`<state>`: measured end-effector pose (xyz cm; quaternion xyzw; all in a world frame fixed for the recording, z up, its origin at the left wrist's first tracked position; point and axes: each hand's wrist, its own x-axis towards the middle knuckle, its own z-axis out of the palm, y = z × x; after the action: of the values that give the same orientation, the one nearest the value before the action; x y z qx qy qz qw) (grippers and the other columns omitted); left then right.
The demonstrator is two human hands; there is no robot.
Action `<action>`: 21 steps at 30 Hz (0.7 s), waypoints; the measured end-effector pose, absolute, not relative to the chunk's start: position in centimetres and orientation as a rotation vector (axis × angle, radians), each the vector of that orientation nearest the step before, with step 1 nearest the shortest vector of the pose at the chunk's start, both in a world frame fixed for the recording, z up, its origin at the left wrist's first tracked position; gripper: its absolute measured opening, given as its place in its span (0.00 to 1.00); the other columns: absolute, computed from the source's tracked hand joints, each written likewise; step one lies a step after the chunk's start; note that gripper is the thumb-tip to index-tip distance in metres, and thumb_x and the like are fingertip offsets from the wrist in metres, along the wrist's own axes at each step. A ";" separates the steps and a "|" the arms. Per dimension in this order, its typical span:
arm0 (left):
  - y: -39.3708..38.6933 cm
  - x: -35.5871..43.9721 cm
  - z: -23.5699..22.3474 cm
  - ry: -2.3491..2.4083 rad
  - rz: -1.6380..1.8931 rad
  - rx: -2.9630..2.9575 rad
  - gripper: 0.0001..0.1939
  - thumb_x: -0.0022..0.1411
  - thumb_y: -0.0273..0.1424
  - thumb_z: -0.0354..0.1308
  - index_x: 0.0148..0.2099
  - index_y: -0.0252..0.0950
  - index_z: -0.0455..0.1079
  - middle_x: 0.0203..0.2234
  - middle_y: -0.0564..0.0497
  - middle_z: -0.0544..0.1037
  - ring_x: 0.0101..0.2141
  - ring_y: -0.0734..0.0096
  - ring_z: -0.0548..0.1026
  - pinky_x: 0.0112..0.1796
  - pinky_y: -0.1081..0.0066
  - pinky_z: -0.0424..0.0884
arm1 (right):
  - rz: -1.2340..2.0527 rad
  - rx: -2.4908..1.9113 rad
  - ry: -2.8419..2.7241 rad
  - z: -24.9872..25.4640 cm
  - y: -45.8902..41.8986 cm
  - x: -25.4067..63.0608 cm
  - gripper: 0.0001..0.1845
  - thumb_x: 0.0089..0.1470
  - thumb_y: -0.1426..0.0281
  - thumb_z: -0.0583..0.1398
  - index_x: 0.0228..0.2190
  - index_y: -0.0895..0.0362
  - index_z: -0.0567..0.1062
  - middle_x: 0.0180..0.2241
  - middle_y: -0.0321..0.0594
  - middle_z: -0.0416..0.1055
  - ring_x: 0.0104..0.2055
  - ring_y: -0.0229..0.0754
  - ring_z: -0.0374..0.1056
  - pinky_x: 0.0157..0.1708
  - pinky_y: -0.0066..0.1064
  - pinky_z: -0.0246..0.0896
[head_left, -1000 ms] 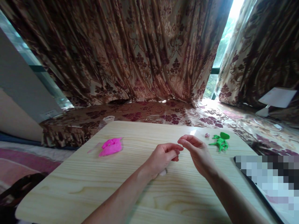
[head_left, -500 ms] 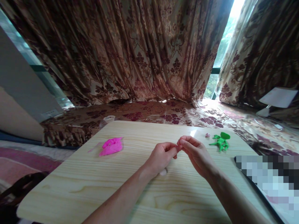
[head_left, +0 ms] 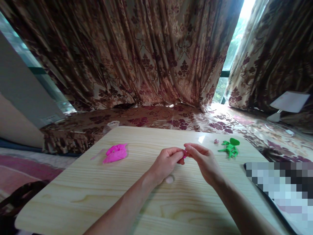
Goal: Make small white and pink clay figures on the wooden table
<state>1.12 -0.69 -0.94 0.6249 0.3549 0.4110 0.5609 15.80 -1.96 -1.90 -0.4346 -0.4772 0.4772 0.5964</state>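
Over the middle of the table, a small bright pink piece of modelling clay (head_left: pixel 185 154) shows between the fingertips of both hands. My left hand (head_left: pixel 168 162) pinches it from the left, thumb against the fingers. From the other side my right hand (head_left: pixel 201 160) holds it between thumb and fingers, which cover much of it. Below my left wrist lies a small whitish round thing (head_left: pixel 169 179). A larger crumpled lump of pink clay (head_left: pixel 115 153), seemingly in thin plastic, rests on the left. To the right are a green many-limbed figure (head_left: pixel 230 148) and a tiny pinkish lump (head_left: pixel 216 141).
The pale wooden table (head_left: pixel 80 192) has a dark-edged, pixelated object (head_left: pixel 276 192) along its right side. A clear cup (head_left: pixel 111 125) stands past the far left edge. Behind are a patterned ledge, heavy curtains (head_left: pixel 156 58) and a white lamp (head_left: pixel 290 101).
Both hands stay together, and the fingers have shifted slightly so that more of the pink clay shows between them. The view has moved a little; the things on the table lie as before.
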 end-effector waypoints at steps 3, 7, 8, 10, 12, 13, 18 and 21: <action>-0.7 1.0 -0.9 0.817 0.968 1.456 0.13 0.56 0.34 0.51 0.27 0.34 0.73 0.22 0.51 0.72 0.27 0.73 0.66 0.32 0.73 0.60 | 1.021 -1.017 -1.260 -1.5 -2.2 15.7 0.12 0.51 0.63 0.58 0.30 0.57 0.78 0.26 0.36 0.71 0.32 0.38 0.65 0.37 0.31 0.59; -0.7 0.9 -0.6 0.792 0.958 1.393 0.12 0.55 0.34 0.52 0.27 0.34 0.72 0.22 0.50 0.72 0.27 0.73 0.67 0.32 0.73 0.61 | 0.934 -1.005 -1.385 -1.2 -2.3 15.8 0.10 0.49 0.63 0.60 0.30 0.56 0.78 0.31 0.39 0.73 0.35 0.41 0.67 0.36 0.31 0.61; -0.7 0.9 -0.5 0.787 0.957 1.392 0.12 0.55 0.33 0.52 0.27 0.34 0.72 0.22 0.50 0.72 0.27 0.73 0.67 0.32 0.73 0.61 | 0.936 -0.998 -1.397 -1.2 -2.3 15.8 0.10 0.48 0.63 0.61 0.30 0.56 0.77 0.31 0.39 0.73 0.35 0.41 0.67 0.35 0.31 0.62; -0.7 0.9 -0.4 0.787 0.959 1.401 0.11 0.54 0.32 0.52 0.27 0.33 0.73 0.22 0.50 0.72 0.27 0.73 0.67 0.32 0.73 0.61 | 0.939 -0.988 -1.394 -1.5 -2.2 15.8 0.10 0.46 0.63 0.62 0.30 0.56 0.77 0.30 0.39 0.73 0.33 0.41 0.68 0.32 0.31 0.63; -0.7 0.9 -0.3 0.787 0.958 1.417 0.11 0.54 0.31 0.52 0.28 0.33 0.74 0.21 0.51 0.72 0.27 0.73 0.67 0.32 0.73 0.61 | 0.922 -1.002 -1.379 -1.7 -2.1 15.7 0.10 0.47 0.63 0.61 0.30 0.56 0.77 0.28 0.39 0.72 0.32 0.40 0.67 0.31 0.31 0.62; -0.8 0.9 -0.4 0.782 0.955 1.421 0.11 0.54 0.31 0.52 0.29 0.34 0.74 0.21 0.51 0.72 0.27 0.73 0.67 0.32 0.73 0.61 | 0.907 -1.018 -1.373 -1.7 -2.0 15.7 0.10 0.48 0.63 0.61 0.29 0.56 0.77 0.27 0.38 0.72 0.31 0.40 0.66 0.30 0.30 0.62; -0.6 0.8 -0.8 0.779 0.920 1.325 0.12 0.56 0.34 0.53 0.37 0.34 0.75 0.23 0.51 0.73 0.28 0.73 0.69 0.34 0.71 0.62 | 0.840 -1.094 -1.325 -1.6 -2.0 16.1 0.11 0.51 0.63 0.58 0.28 0.56 0.77 0.22 0.35 0.69 0.26 0.37 0.63 0.27 0.29 0.58; -0.3 0.7 -1.1 0.760 0.934 1.264 0.15 0.57 0.38 0.52 0.35 0.33 0.74 0.23 0.50 0.72 0.28 0.73 0.69 0.35 0.70 0.63 | 0.748 -1.078 -1.408 -1.4 -2.1 16.1 0.11 0.53 0.64 0.57 0.31 0.55 0.77 0.26 0.37 0.70 0.29 0.38 0.63 0.28 0.29 0.59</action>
<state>0.70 -0.31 -1.13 0.5547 0.3336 0.4099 0.6426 16.14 -2.09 -1.38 -0.4595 -0.6003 0.3187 0.5717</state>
